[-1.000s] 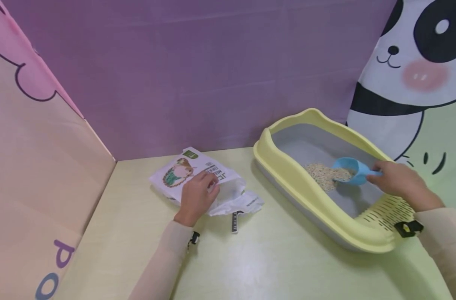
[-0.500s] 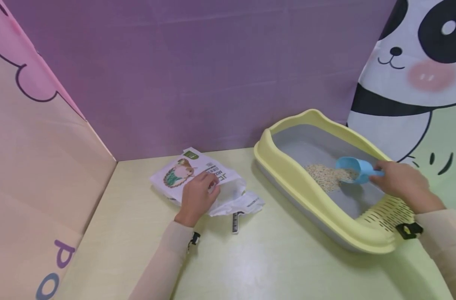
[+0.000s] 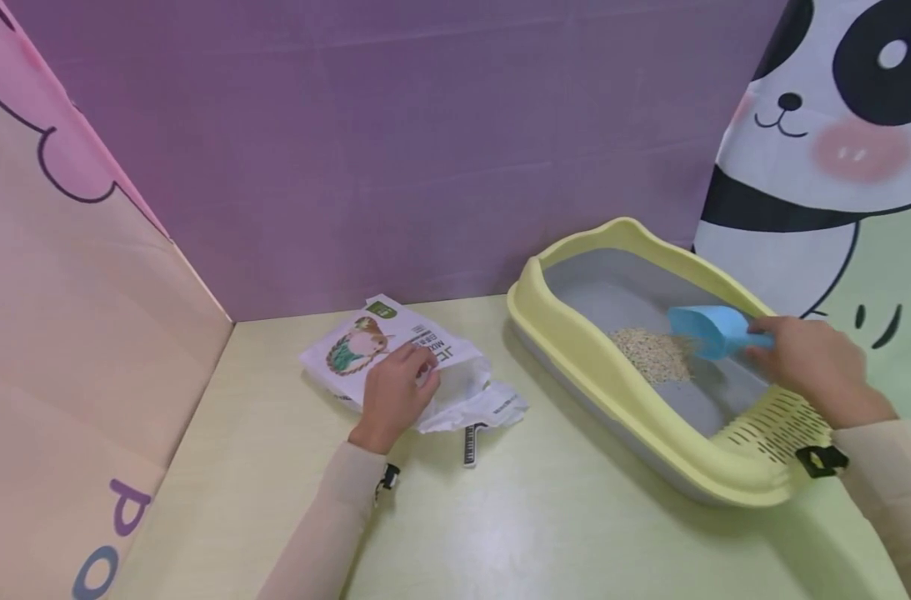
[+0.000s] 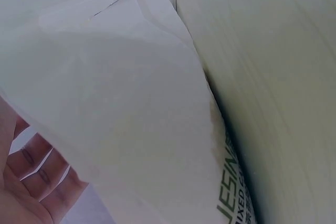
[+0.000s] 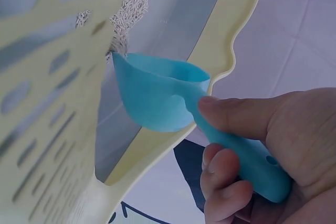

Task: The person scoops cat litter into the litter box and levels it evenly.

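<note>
My left hand (image 3: 397,396) holds the opened end of a white printed bag (image 3: 331,354) lying on the table, its fingers curled at the edge. In the left wrist view, the paper of the bag (image 4: 131,103) hides part of the left hand (image 4: 39,177). My right hand (image 3: 818,367) grips the handle of a blue scoop (image 3: 713,329) over a yellow-rimmed grey tray (image 3: 590,342). The scoop's lip is beside a heap of pale granules (image 3: 650,354). In the right wrist view, the scoop (image 5: 152,98) is tilted and the right hand's thumb (image 5: 236,116) lies along its handle.
The tray has a slotted yellow panel (image 3: 773,425) at its near right end. A purple backdrop (image 3: 387,167) stands behind the table (image 3: 485,525), a printed panel (image 3: 72,292) at the left, and a panda print (image 3: 770,267) at the right.
My right hand has raised the scoop slightly and moved it right, turning it so its outer side shows more. My left hand and the bag have stayed put.
</note>
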Tool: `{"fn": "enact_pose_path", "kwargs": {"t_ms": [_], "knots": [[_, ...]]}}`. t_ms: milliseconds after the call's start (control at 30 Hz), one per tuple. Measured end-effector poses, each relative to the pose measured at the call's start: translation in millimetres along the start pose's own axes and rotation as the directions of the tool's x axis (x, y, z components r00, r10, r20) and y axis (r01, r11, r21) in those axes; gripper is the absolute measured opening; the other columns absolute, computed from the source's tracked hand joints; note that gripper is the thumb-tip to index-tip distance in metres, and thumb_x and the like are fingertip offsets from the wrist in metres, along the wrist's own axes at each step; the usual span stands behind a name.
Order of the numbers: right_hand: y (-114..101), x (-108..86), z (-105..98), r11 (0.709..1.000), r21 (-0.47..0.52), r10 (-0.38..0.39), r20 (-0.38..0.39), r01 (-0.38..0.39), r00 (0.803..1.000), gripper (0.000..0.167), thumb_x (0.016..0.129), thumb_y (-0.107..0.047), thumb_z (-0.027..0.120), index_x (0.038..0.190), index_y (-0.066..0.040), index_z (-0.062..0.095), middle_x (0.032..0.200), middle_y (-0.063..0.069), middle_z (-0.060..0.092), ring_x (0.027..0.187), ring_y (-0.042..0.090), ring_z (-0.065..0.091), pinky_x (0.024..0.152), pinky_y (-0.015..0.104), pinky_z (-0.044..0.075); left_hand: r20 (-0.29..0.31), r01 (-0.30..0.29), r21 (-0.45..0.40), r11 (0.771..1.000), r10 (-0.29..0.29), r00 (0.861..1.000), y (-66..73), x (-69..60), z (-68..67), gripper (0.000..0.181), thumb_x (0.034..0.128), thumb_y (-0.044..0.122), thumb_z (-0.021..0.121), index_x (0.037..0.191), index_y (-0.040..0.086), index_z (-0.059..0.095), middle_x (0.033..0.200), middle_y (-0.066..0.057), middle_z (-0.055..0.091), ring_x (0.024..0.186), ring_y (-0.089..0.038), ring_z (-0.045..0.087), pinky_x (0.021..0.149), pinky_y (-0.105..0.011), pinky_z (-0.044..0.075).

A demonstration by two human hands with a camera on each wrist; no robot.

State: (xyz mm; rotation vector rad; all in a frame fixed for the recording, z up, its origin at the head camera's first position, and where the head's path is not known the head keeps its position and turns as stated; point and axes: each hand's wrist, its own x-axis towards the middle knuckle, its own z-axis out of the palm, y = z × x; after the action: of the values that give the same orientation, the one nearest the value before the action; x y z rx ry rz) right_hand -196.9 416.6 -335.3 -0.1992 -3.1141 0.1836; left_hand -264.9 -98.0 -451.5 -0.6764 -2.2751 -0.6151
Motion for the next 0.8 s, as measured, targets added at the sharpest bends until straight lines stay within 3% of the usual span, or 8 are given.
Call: {"fn": "enact_pose_path", "kwargs": {"t_ms": [400,567,800], "knots": [[-6.6,-3.8,-0.1,1.0,-0.023,-0.005,-0.093,0.003,0.996,0.045,0.095,-0.022,0.067,0.134,-0.001,0.06,0.12,0.041,0.059,0.071,0.033,0.057,0.045,0.038,0.043,0.005,-0.004,0.002,1.0,0.004,1.0,-1.6,-0.3,0.1,0.006,0.0843,0.013,0.075,0.088,0.012,0.071,0.083,-0.002,0.071,0.067,-0.015,0.064,0.056,-0.028,0.052],[-13.7,-7.0,-6.6,0.999,0.013,-0.03,-0.144,0.032,0.989,0.042,0.097,-0.023,0.065,0.131,0.001,0.06,0.106,0.037,0.063,0.069,0.035,0.057,0.045,0.039,0.04,0.012,-0.003,0.008,1.0,0.003,1.0,-1.8,-0.8,1.2,0.006,0.0846,0.014,0.075,0.088,0.012,0.071,0.083,-0.002,0.071,0.066,-0.015,0.064,0.056,-0.028,0.052],[-34.5,-14.5,-16.9,0.989,0.077,-0.107,-0.224,0.127,0.969,0.039,0.102,-0.033,0.06,0.12,0.002,0.064,0.08,0.017,0.067,0.064,0.028,0.053,0.049,0.034,0.036,0.003,-0.011,0.01,1.0,0.011,1.0,-0.4,-0.5,0.7,0.008,0.0842,0.015,0.076,0.089,0.011,0.071,0.083,-0.003,0.07,0.067,-0.016,0.064,0.056,-0.028,0.052]]}}
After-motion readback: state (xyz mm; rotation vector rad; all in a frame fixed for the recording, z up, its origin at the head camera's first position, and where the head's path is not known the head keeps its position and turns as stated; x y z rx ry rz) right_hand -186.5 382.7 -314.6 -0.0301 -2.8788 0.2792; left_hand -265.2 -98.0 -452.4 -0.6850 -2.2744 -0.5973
